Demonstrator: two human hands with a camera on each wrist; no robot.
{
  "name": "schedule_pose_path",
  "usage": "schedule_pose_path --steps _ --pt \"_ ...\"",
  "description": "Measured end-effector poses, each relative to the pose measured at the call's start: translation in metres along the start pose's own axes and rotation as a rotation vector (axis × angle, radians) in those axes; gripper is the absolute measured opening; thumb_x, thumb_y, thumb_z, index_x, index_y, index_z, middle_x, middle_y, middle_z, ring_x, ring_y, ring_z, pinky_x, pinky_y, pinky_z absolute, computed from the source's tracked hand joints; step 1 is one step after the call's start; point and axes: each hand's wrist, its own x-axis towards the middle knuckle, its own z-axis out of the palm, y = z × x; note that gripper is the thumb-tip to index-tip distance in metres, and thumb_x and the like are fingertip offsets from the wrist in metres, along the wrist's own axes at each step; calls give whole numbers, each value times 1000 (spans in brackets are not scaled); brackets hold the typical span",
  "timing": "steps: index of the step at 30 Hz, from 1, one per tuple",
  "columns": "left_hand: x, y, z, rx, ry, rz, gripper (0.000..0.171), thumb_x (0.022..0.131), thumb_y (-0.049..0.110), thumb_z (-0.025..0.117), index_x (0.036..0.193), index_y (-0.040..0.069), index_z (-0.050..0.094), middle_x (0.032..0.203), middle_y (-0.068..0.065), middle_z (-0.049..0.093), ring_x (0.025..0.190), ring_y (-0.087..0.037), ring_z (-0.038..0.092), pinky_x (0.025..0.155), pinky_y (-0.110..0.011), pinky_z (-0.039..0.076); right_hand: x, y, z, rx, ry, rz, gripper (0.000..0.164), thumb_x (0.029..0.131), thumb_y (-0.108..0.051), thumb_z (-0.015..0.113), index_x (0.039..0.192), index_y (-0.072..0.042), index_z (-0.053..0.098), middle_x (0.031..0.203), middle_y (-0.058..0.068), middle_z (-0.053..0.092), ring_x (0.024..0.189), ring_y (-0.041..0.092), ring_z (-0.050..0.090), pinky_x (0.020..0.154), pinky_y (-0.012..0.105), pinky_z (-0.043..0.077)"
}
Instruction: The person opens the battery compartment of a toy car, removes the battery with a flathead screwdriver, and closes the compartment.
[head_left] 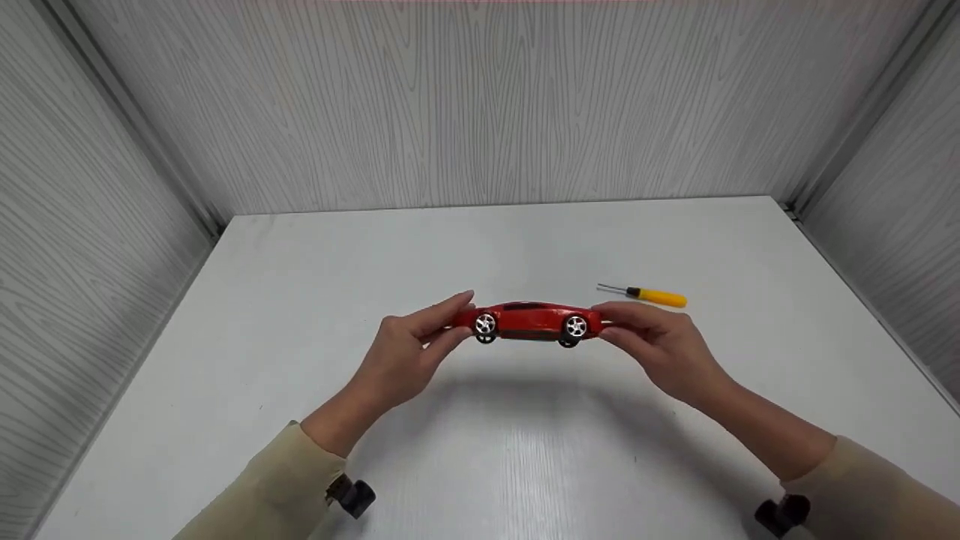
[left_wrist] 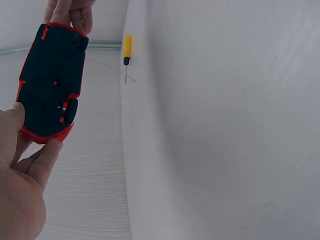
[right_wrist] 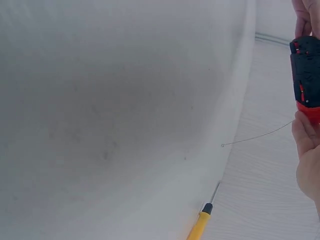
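A red toy car (head_left: 532, 321) with silver-spoked wheels is held up over the white table, its side facing the head view. My left hand (head_left: 409, 349) pinches its left end between thumb and fingers. At the other end, my right hand (head_left: 664, 341) grips the car the same way. Both wrist views show the car's dark underside (left_wrist: 52, 75), edged in red. A thin wire (right_wrist: 260, 135) with a tiny loop at its tip stretches out from near the car's right end. Part of each end of the car is covered by fingers.
A screwdriver (head_left: 656, 296) with a yellow handle and thin metal shaft lies on the table (head_left: 337, 262) just beyond my right hand. Grey wood-grain panels (head_left: 480, 105) rise at the back and on both sides.
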Motion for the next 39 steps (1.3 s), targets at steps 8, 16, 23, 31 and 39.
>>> schedule_pose_path --steps 8,16,23,31,39 --pt "5 4 -2 -14 39 36 48 100 7 74 147 15 66 130 -4 75 107 -9 74 86 -33 62 4 -5 -2 161 17 24 28 102 -12 73 130 -14 76 118 6 77 101 30 76 90 32 61" --pt "11 11 -6 -39 80 52 39 102 11 73 140 17 72 125 2 77 96 -8 75 82 -30 61 9 -8 -4 240 13 -14 34 103 -7 70 137 -12 70 114 10 79 92 30 79 84 40 64" --pt "15 15 -9 -87 74 -4 34 103 13 72 137 16 74 120 5 78 92 -11 73 81 -29 60 12 -13 -6 259 -2 -1 40 105 -8 67 145 -13 67 113 12 79 89 31 79 83 40 64" --pt "21 15 -10 -146 61 -70 33 104 14 70 137 10 73 123 0 77 96 -14 73 80 -25 59 16 -12 -8 277 -26 16 38 107 -12 65 145 -10 67 121 12 77 88 31 79 83 40 64" --pt "20 8 -4 -231 49 -158 34 105 13 68 138 6 71 127 -3 75 109 -16 73 90 -28 60 14 -4 -6 268 -77 31 50 101 -3 71 150 -6 61 114 16 77 88 27 78 83 35 64"
